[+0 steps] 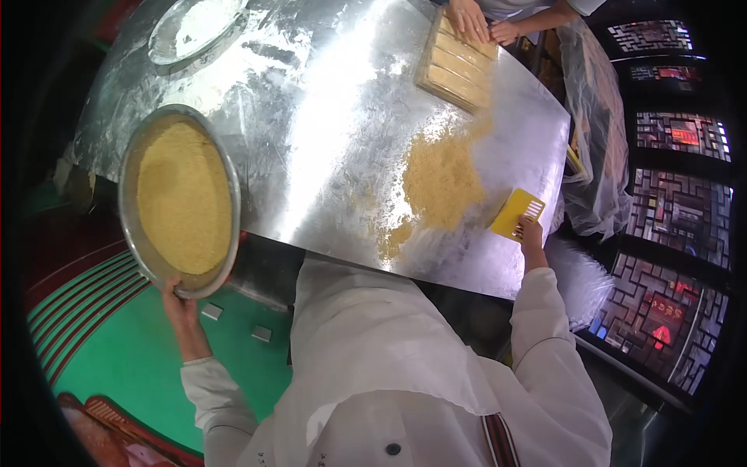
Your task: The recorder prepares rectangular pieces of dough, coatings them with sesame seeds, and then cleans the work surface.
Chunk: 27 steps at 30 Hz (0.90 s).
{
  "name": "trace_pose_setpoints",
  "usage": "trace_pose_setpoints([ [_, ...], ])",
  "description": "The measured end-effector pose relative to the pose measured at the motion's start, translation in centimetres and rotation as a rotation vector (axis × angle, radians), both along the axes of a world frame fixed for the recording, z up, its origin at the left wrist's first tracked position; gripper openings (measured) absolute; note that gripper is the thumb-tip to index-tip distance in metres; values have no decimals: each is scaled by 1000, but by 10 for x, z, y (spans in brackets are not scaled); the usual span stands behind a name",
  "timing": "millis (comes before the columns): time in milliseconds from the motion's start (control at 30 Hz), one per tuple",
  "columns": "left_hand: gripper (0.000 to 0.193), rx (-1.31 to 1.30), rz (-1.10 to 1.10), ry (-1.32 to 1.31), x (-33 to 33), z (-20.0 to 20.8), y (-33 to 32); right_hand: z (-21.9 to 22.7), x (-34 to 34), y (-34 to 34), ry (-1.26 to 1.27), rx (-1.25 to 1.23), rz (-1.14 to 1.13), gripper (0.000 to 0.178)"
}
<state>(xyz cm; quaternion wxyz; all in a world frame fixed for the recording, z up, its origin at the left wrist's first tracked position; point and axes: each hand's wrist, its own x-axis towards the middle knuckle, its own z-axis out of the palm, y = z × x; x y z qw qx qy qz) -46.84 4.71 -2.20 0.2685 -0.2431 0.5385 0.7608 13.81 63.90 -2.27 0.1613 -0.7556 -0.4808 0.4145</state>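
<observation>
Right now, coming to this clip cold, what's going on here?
The person's left hand grips the near rim of a metal bowl of yellow powder, by the table's near left edge; whether it rests there is unclear. The right hand holds a yellow scraper over the tabletop, just right of the loose powder. Across the table, another person's hands are at a flat tan block.

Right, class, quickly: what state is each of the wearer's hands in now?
Left hand: closed, holding the bowl at its rim.
Right hand: closed, holding the yellow scraper.
</observation>
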Motion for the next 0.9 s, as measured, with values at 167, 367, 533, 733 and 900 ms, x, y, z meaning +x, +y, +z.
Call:
trace_pose_setpoints([
  [167, 43, -66, 7, -4, 138, 35, 31, 3, -84, 6, 200, -50, 249, 23],
  [367, 44, -49, 21, -53, 208, 46, 51, 39, -113, -17, 299, 39, 398, 23],
  [533, 44, -195, 27, -15, 217, 56, 73, 33, -18, -60, 187, -75, 182, 20],
  [733, 43, -123, -101, 60, 164, 2, 78, 12, -51, -128, 310, -68, 37, 20],
  [900, 47, -19, -221, 83, 143, -5, 144, 12, -129, -139, 440, -38, 112, 25],
])
